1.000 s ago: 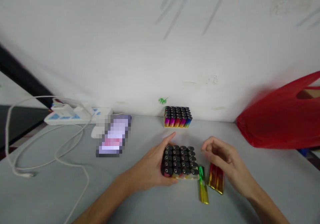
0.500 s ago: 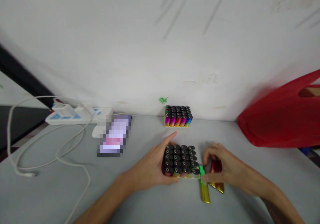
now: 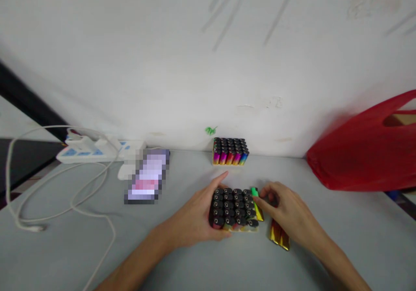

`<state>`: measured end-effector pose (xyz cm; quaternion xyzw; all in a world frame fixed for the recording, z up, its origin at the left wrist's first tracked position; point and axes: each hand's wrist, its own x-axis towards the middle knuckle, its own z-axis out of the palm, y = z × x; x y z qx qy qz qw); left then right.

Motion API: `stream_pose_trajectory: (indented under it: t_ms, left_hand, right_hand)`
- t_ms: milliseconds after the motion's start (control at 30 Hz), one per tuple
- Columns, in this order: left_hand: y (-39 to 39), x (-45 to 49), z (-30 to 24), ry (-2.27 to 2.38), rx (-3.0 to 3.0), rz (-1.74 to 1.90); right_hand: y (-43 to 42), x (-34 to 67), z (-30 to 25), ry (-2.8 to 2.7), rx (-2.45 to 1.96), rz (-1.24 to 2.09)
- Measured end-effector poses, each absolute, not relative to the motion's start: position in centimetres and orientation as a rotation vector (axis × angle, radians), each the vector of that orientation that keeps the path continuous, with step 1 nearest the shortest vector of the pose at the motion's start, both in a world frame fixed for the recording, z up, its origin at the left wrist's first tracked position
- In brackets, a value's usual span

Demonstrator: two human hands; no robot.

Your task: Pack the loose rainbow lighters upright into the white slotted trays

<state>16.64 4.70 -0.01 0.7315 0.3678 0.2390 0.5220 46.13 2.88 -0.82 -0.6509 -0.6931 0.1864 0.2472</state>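
A block of upright lighters (image 3: 234, 208) with black tops stands in a shallow tray on the table. My left hand (image 3: 201, 215) is wrapped round its left side, thumb at the back and fingers along the front. At the block's right edge, my right hand (image 3: 279, 202) pinches a green-and-gold lighter (image 3: 259, 211) near its green end. That lighter is tilted, and its gold end points toward me. Below the right hand, red-and-gold lighters (image 3: 279, 235) lie side by side on the table, their far ends hidden by the hand.
Against the wall stands a second tray of lighters (image 3: 230, 152) in bright colours. A phone (image 3: 148, 177), a power strip (image 3: 94, 150) and a looped white cable (image 3: 108, 217) are at the left. A red bag (image 3: 360, 161) leans at the right.
My right hand has shifted slightly up and left, bringing the green-and-gold lighter from the block's front right corner against its right side. The left hand keeps its hold on the block.
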Motion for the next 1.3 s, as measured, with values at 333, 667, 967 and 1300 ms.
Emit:
stream_pose_trajectory:
  t_ms: [333,667,967,1300]
  left_hand:
    - [4.8,16.6,0.0,0.891,1.773,0.569]
    - [4.9,16.5,0.2,0.903,1.822,0.562]
    - [5.0,16.3,0.3,0.930,1.852,0.551]
    - [5.2,16.3,1.1,0.918,1.840,0.533]
  right_hand:
    - [2.9,45.6,-0.3,-1.820,-1.759,0.690]
    - [2.3,44.4,1.3,-1.203,-1.166,1.252]
    - [2.3,43.2,1.5,-0.785,-0.835,1.868]
    - [1.7,42.7,1.2,-0.677,-0.786,1.933]
